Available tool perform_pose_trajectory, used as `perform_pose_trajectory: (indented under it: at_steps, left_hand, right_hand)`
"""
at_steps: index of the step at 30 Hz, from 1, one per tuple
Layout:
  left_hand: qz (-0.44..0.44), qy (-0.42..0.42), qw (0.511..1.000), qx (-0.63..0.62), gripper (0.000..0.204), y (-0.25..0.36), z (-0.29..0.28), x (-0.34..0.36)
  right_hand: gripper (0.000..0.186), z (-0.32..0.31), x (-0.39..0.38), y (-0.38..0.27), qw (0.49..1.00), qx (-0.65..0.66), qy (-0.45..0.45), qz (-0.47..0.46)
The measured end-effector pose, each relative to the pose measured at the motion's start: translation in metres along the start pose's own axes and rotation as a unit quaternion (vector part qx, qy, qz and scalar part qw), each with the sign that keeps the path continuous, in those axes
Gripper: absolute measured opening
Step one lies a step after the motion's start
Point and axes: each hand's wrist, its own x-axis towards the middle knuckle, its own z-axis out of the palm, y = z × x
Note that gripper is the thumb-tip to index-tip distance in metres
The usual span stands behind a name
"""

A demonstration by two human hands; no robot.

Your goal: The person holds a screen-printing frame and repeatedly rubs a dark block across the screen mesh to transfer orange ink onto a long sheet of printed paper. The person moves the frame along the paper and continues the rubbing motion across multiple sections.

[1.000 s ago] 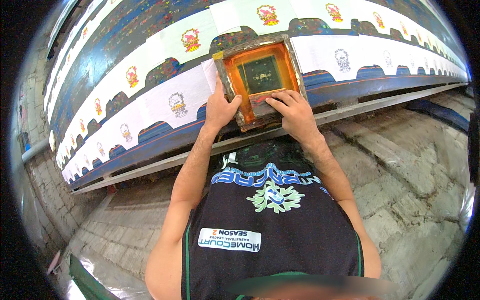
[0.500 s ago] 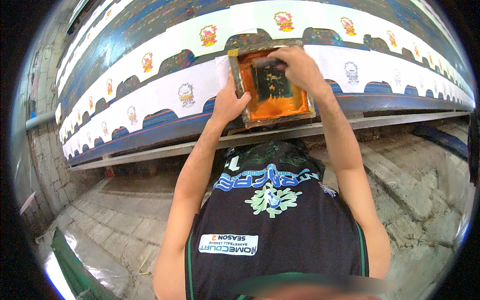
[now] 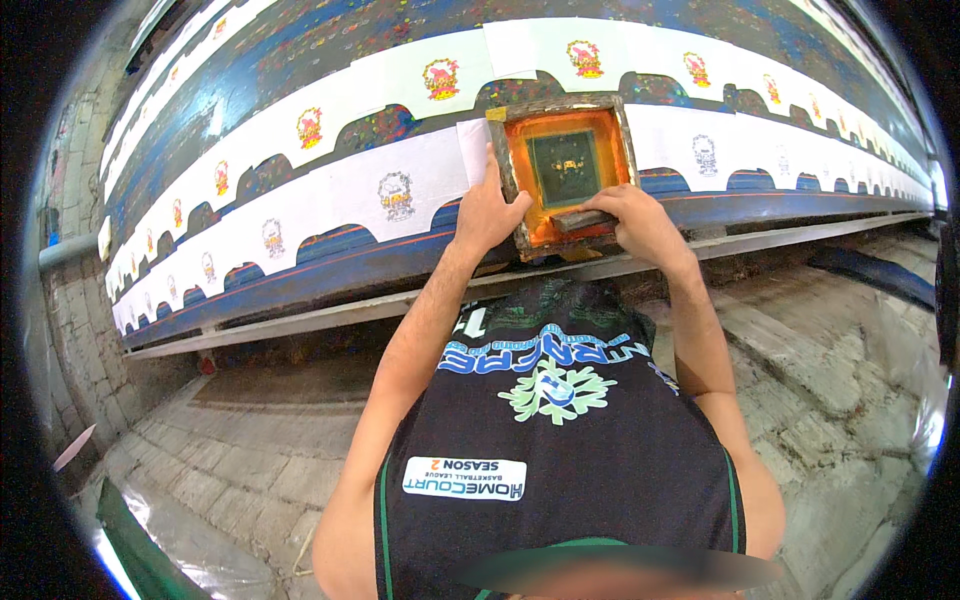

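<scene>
"Where does this view look from?"

"It's head-worn, the left of two wide fisheye lenses set side by side (hence the bent edges and black round rim)."

"Facing which way?"

"Steeply down: the black, green-edged sleeveless shirt (image 3: 570, 455) fills the near bottom; the long, paint-spotted, dark-blue table (image 3: 320, 50) curves across the top, farther off."

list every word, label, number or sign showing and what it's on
I can't copy wording, only say where it stands:
Black sleeveless shirt: blue lettering, large and small, upside down in view.
Same shirt: white label with blue and orange print, upside down.
Same shirt: white mark, unclear.
White pieces: red-and-yellow prints and grey prints, too small to read.
Framed screen: no readable text.
</scene>
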Motion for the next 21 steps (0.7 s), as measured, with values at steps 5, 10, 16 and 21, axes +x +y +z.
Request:
perform_pose_trajectory:
  at_steps: [5, 10, 16, 21]
  left_hand:
    - [-0.014, -0.021, 0.999, -0.030, 0.110, 0.000, -0.005, -0.001]
    - [-0.006, -0.013, 0.999, -0.032, 0.110, 0.001, -0.004, -0.001]
    - [-0.019, -0.018, 0.999, -0.027, 0.112, -0.004, -0.003, -0.001]
    - [-0.028, -0.018, 0.999, 0.003, 0.111, -0.001, -0.008, -0.002]
  right_hand:
    - [0.045, -0.016, 0.072, 0.019, 0.998, 0.054, 0.013, -0.006]
    - [0.048, -0.015, 0.094, 0.024, 0.996, -0.023, 0.087, -0.010]
    - [0.048, 0.016, 0.021, -0.008, 0.994, -0.035, 0.105, 0.011]
    - [0.053, 0.034, -0.011, -0.025, 0.990, -0.003, 0.141, 0.030]
